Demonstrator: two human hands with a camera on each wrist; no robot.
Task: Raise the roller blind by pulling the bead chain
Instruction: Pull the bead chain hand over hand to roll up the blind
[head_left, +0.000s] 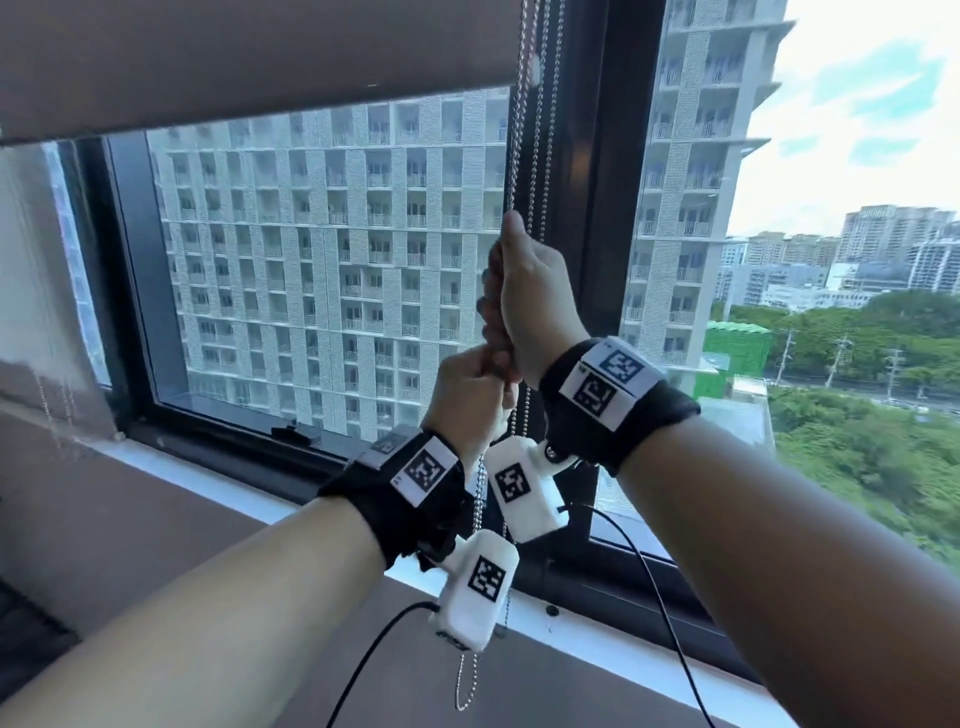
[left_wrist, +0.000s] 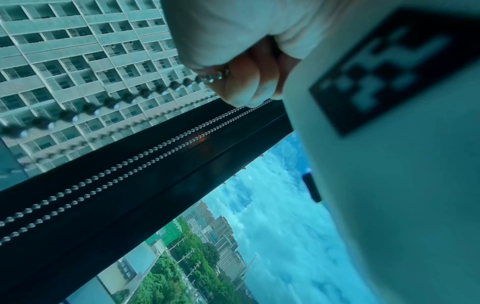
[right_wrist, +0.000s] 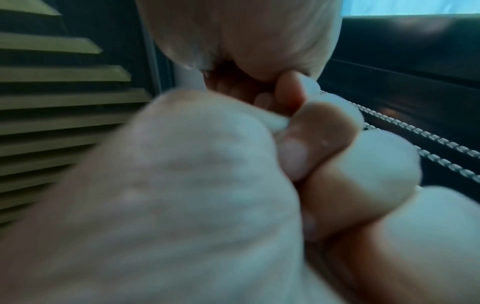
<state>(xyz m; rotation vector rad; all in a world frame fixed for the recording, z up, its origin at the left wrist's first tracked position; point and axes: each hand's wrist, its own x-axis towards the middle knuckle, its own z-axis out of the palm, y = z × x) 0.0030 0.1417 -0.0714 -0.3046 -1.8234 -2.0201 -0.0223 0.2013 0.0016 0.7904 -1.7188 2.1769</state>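
The grey-brown roller blind (head_left: 234, 62) covers the top of the window, its bottom edge slanting across the upper left. A silver bead chain (head_left: 514, 156) hangs from above at its right side. My right hand (head_left: 519, 291) grips one strand in a fist, thumb up. Just below it, my left hand (head_left: 467, 400) grips the same strand. The slack loop (head_left: 462, 696) dangles under my wrists. In the left wrist view the chain (left_wrist: 124, 98) runs out of my left hand's (left_wrist: 241, 82) curled fingers. In the right wrist view my right hand's fingers (right_wrist: 324, 148) are curled tight, hiding the strand.
A black window mullion (head_left: 597, 208) stands right behind the chains, with two more strands (left_wrist: 155, 154) lying along it. The white sill (head_left: 234, 493) runs below. Black cables (head_left: 649, 597) trail from the wrist cameras. Slatted louvres (right_wrist: 52, 102) show at the left of the right wrist view.
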